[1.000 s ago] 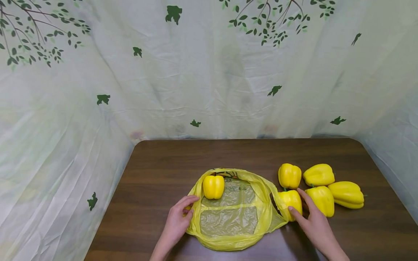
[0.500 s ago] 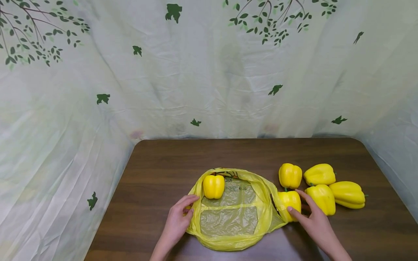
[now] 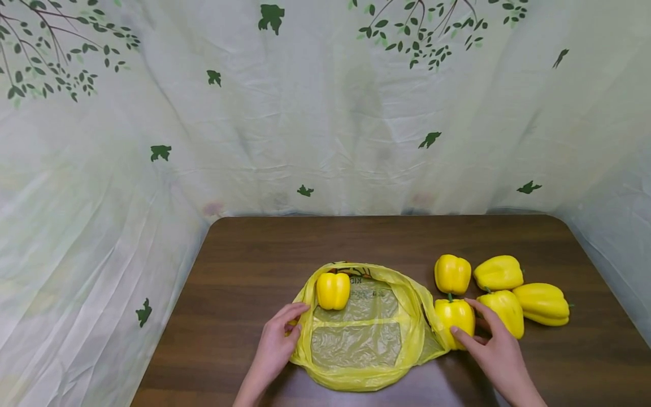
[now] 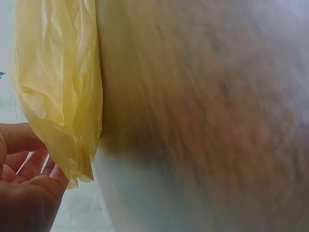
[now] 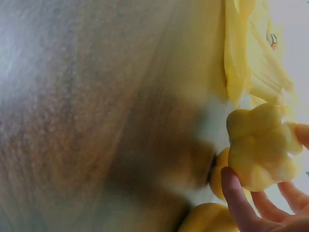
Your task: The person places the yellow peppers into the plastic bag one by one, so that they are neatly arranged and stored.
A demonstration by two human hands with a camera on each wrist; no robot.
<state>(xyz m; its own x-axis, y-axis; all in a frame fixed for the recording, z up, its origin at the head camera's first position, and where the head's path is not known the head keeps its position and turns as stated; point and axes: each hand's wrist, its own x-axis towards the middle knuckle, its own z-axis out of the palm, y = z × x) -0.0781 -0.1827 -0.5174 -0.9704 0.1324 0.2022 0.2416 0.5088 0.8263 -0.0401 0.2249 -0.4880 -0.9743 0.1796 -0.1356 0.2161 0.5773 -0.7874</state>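
Note:
A yellow plastic bag (image 3: 368,347) lies spread with its mouth wide. Inside it, near the far left rim, stands one yellow bell pepper (image 3: 333,291). My left hand (image 3: 277,345) grips the bag's left edge; the left wrist view shows its fingers at a gathered fold of the bag (image 4: 63,106). Just right of the bag, my right hand (image 3: 495,350) holds another bell pepper (image 3: 454,324) between thumb and fingers, close against the bag's right handle. In the right wrist view this pepper's lobed underside (image 5: 258,145) faces the camera.
Behind and right of the held pepper lie several more yellow bell peppers, among them one at the back (image 3: 498,273) and one at the far right (image 3: 542,304). Everything rests on a dark wooden table (image 3: 264,243). A pale leaf-printed curtain (image 3: 325,113) hangs behind it.
The pepper in my right hand has shifted slightly right and nearer, showing more of its green stem and overlapping the bag's handle less. My left hand and the bag stay put.

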